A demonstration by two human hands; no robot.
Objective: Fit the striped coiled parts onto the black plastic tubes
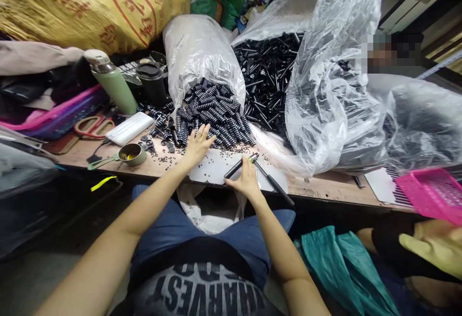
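My left hand (198, 146) reaches to the front edge of a heap of black ribbed, coil-like parts (212, 109), its fingers spread apart. They spill from the mouth of a clear plastic bag (202, 46). My right hand (248, 177) is closed, thumb and fingers around a short black rod (234, 168) above a white sheet (209, 169). Beside its fingers, a black-handled bar (273, 182) slants toward the table's front edge; its upper end meets the rod near a shiny metal bit. Whether the two are joined, I cannot tell. Tiny dark pieces lie scattered on the sheet.
Black tubes (267, 75) fill a larger plastic bag behind. Leftward are a small green-handled pan (133, 155), a white power bank (130, 128), scissors (94, 126), a green flask (114, 82) and a dark cup (152, 82). A pink basket (433, 193) and another person's gloved hand (433, 248) are rightward.
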